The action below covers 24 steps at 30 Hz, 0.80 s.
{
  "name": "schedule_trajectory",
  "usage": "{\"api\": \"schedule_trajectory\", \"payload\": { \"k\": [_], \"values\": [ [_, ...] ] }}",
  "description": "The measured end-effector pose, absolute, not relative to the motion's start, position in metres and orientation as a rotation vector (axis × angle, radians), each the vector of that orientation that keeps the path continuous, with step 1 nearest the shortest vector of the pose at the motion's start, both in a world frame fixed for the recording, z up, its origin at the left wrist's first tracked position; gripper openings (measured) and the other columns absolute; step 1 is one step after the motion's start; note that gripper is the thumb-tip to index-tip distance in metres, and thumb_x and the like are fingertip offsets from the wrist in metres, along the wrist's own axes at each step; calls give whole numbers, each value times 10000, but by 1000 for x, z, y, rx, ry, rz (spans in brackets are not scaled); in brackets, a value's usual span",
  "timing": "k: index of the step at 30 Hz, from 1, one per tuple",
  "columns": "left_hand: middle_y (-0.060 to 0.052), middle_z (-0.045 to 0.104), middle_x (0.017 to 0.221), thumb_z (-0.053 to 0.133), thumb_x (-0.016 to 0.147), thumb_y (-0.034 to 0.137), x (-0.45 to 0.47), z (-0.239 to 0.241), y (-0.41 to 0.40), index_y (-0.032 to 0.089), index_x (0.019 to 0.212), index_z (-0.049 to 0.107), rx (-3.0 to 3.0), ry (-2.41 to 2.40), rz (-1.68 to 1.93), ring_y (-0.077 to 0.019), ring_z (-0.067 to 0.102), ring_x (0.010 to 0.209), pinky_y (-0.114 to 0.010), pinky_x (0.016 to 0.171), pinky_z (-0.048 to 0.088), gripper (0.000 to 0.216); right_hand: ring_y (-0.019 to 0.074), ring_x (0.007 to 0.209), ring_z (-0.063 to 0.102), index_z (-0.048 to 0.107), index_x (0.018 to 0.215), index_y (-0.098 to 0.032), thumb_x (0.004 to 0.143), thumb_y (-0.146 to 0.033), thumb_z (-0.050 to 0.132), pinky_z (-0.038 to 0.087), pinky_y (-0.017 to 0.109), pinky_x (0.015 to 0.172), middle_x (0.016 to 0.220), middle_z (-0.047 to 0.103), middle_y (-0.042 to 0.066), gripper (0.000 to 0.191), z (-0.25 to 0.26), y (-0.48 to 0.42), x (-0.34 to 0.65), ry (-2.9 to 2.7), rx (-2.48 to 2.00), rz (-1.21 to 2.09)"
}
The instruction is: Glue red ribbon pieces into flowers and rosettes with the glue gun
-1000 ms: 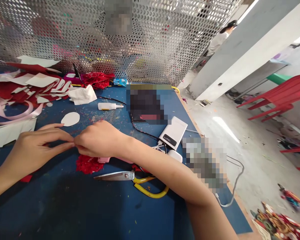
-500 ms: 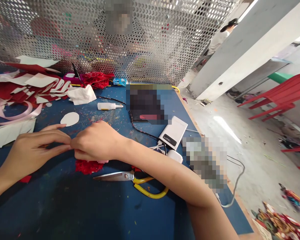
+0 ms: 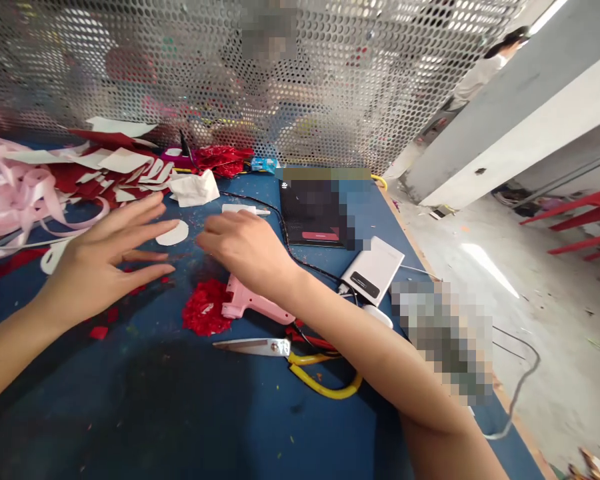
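My left hand (image 3: 114, 259) hovers over the table with its fingers spread and nothing between them. By its fingertips lies a white oval paper piece (image 3: 174, 233). My right hand (image 3: 247, 241) has curled fingers; whatever they may hold is hidden. Beneath its wrist lies a pink glue gun (image 3: 261, 308), partly covered by the forearm. A red tinsel-like bundle (image 3: 206, 310) touches the glue gun's left end. Scissors with yellow handles (image 3: 324, 385) lie nearer to me, and a small white bottle (image 3: 238, 209) lies just behind the right hand.
Pink ribbon (image 3: 27, 190) and red and white cut pieces (image 3: 125, 170) are heaped at the back left. A crumpled white tissue (image 3: 196, 189), a white power bank (image 3: 373, 270) and cables lie on the blue table (image 3: 180, 413). A perforated metal panel (image 3: 205, 73) stands behind.
My hands have come apart. The left hand has opened its fingers, and the right has moved up and to the right, uncovering the glue gun. The view has shifted left.
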<state>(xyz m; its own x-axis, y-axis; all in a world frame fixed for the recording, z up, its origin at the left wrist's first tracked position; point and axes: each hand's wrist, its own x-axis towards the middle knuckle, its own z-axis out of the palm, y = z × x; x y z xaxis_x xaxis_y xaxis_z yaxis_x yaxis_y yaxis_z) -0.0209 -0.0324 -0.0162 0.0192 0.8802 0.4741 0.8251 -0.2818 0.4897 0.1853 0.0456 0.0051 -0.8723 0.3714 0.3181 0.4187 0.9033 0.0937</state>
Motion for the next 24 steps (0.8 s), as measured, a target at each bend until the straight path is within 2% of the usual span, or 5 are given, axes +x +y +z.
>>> {"api": "schedule_trajectory", "payload": {
  "k": [4,9,13,18,24],
  "values": [
    [52,593,484,579,823,402,-42,-12,-33,213,741,714,2123,1880,1021,-63,512,384,-177,396,438,247,151,668,570,653,875,-130,938,-252,388,348,279,570,770,645,67,299,6,48,188,-2812,-795,-175],
    [-44,647,1154,566,845,366,-71,-15,-45,221,1033,666,2402,1795,809,-184,579,1090,-371,1000,422,258,209,967,586,593,1130,-189,879,-131,444,401,408,867,1089,634,92,298,1,51,186,-2708,-804,-289],
    [-52,641,1092,502,872,398,-97,-27,-64,216,923,679,2193,1905,596,-189,592,1025,-361,970,422,259,254,1144,505,617,1066,-201,839,-181,530,248,550,1041,1286,522,105,244,4,49,186,-2765,-718,-287],
    [-31,629,955,532,828,440,-116,-37,-84,229,947,647,1914,2008,339,-185,609,830,-295,721,479,268,216,917,598,631,924,-197,836,-242,545,462,368,778,1076,618,98,131,9,25,200,-2876,-704,-208],
    [-5,602,790,471,848,421,-114,-38,-87,213,740,606,1897,1937,305,-153,570,686,-254,637,438,270,202,627,548,554,783,-191,870,-238,446,381,312,524,715,577,69,147,-22,-13,229,-2866,-1124,-298]
  ]
}}
